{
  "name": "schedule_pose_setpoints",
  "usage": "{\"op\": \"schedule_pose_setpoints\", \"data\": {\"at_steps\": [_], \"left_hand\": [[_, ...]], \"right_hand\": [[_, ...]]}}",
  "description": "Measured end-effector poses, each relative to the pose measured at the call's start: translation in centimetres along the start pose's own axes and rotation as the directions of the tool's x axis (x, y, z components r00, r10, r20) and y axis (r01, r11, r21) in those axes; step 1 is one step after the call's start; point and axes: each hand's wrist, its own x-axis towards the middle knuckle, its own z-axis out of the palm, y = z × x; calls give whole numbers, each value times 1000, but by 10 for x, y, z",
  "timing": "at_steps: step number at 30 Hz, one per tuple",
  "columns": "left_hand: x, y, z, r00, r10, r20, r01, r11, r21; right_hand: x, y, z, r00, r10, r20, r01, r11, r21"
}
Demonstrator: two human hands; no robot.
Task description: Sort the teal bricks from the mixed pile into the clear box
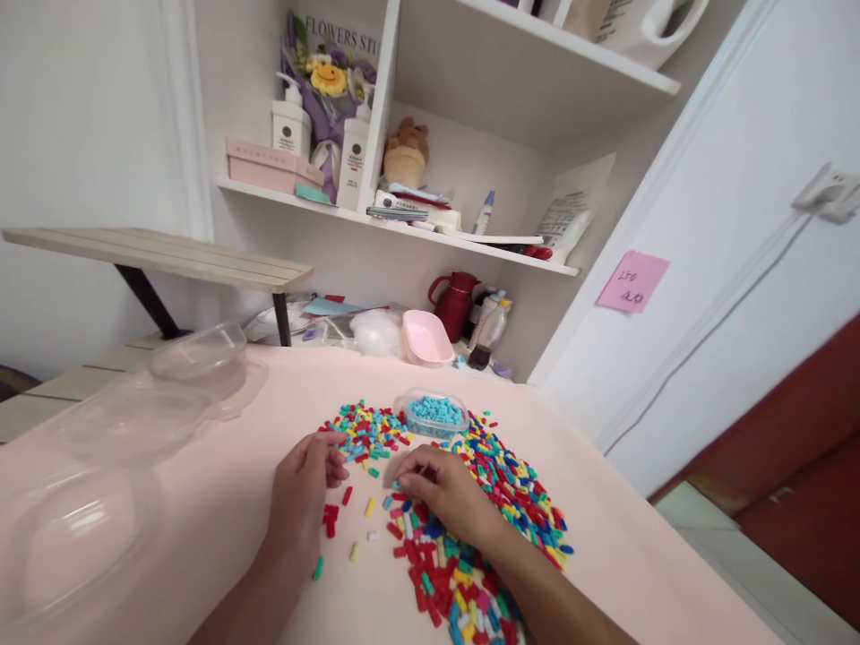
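Observation:
Small colourful toy bricks (497,479) lie in a broad pile at the right, with a second heap of bricks (366,430) at the back left. Between them at the back, a clear plastic tub (435,428) holds light-blue bricks. My right hand (440,488) is over the left edge of the large pile, its thumb and fingers closed on a light-blue brick (396,485) that barely shows. Beside the smaller heap, my left hand (309,470) hovers with its fingers loosely curled and apart; I see nothing held in it. Red bricks (330,520) and a yellow brick (370,507) lie between my forearms.
Clear plastic containers (127,421) stand along the left of the pink tabletop (221,475). A pink tub (428,338), a dark red jug (457,305) and bottles (490,331) stand at the back beneath a shelf (470,246). A small wooden stand (161,255) is at the left.

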Motion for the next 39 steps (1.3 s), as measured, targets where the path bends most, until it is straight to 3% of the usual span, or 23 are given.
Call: {"op": "schedule_pose_setpoints", "data": {"at_steps": [4, 8, 11, 16, 20, 23, 26, 30, 33, 36, 39], "left_hand": [[2, -3, -2, 1000, -19, 2, 19, 1000, -2], [3, -4, -1, 999, -37, 12, 37, 999, 2], [3, -3, 0, 999, -27, 18, 27, 1000, 7], [4, -4, -1, 999, -34, 12, 35, 999, -6], [4, -4, -1, 999, -32, 13, 32, 999, -6], [4, -4, 0, 1000, -26, 4, 26, 1000, 1], [2, -3, 0, 1000, -10, 4, 10, 1000, 2], [0, -3, 1, 1000, -2, 2, 2, 1000, -3], [-1, -2, 1, 1000, -12, 4, 12, 1000, -9], [0, -2, 1, 1000, -15, 0, 15, 1000, -8], [0, -2, 1, 1000, -13, -6, 13, 1000, -8]], "right_hand": [[6, 3, -10, 978, 166, -126, -130, 959, 253], [15, 2, -28, 890, 273, -366, -81, 883, 462], [18, 3, -39, 828, 289, -480, -30, 878, 477], [15, 9, -49, 825, 308, -475, -66, 886, 460], [10, 11, -54, 818, 253, -517, -7, 902, 431], [6, 5, -48, 871, 163, -463, -18, 953, 302], [-1, -7, -28, 951, -13, -310, 14, 1000, 1], [-10, -18, 2, 974, -228, -14, 206, 903, -376], [-12, -17, 13, 970, -221, 96, 237, 801, -550], [-10, -12, 14, 975, -184, 122, 219, 726, -652], [-8, -11, 13, 977, -177, 120, 212, 722, -659]]}}
